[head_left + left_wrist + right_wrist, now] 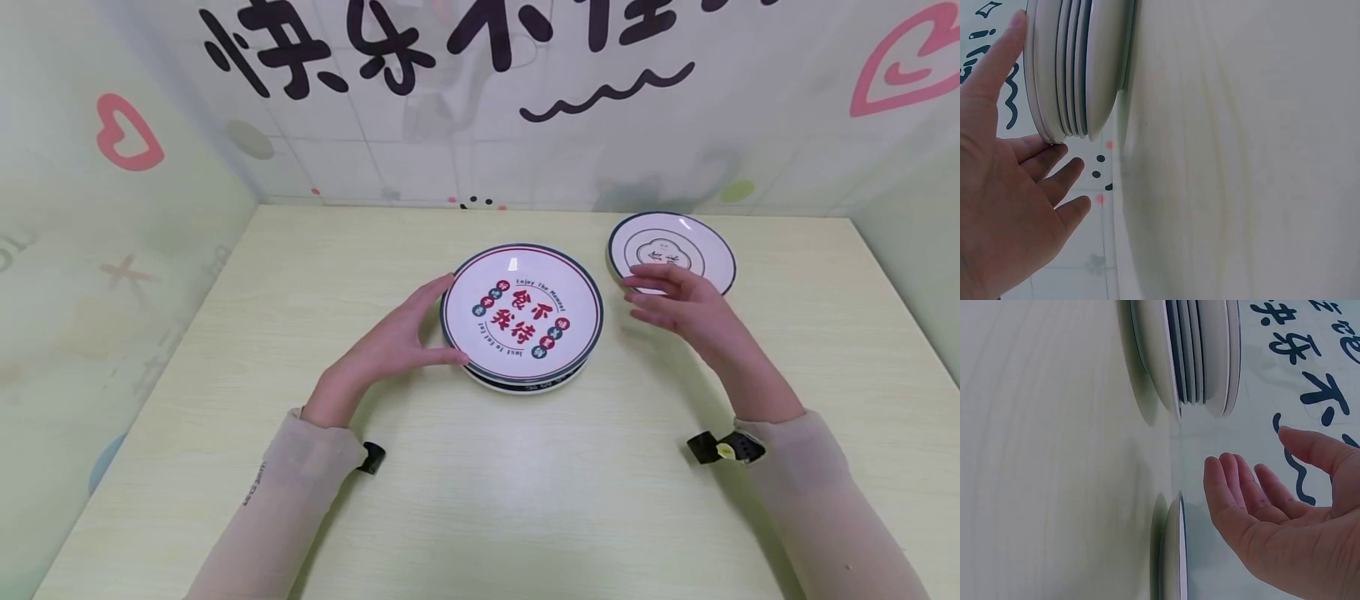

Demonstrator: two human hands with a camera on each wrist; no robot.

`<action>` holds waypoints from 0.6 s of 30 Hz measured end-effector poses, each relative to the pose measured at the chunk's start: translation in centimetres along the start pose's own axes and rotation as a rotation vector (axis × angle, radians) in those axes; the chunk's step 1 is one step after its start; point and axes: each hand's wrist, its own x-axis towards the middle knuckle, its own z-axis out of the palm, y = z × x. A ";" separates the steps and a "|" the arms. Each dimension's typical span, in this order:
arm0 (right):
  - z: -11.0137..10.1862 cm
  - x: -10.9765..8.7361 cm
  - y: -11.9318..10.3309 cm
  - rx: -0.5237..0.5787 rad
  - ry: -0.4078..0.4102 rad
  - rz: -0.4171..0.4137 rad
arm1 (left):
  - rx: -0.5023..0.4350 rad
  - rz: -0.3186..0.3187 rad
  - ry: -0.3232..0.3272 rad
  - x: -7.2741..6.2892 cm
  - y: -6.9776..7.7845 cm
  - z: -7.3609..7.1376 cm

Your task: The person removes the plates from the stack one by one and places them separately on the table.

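Pale pinkish-beige long fabric sleeves [813, 492] are showing, small dark lettering [254, 485] is marking the left one, and black wrist-worn devices [702, 447] are protruding, the right bearing a yellow spot [725, 451].

We get a bright, even head view: small glare spot on the plate stack [522, 312], another on the smaller plate [670, 243] right of it, soft shadows on the bench [480, 483] either side. Wrist views dimmer, greyer, slightly hazy.

The top plate [522, 313] reads "Enjoy The Moment" and "食不我待", the wall [480, 154] "快乐不".
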 end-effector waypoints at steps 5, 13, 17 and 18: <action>0.3 0.1 0.1 -0.017 -0.006 0.017 | 0.001 -0.008 -0.004 0.0 0.0 0.0; 0.5 0.5 0.6 -0.076 -0.034 0.011 | 0.007 0.007 -0.008 0.1 -0.2 0.0; 0.7 0.6 0.7 -0.131 -0.028 0.020 | 0.008 0.009 -0.008 0.1 -0.3 0.0; 0.8 0.6 0.7 -0.137 -0.025 0.027 | 0.009 0.010 -0.008 0.1 -0.3 0.0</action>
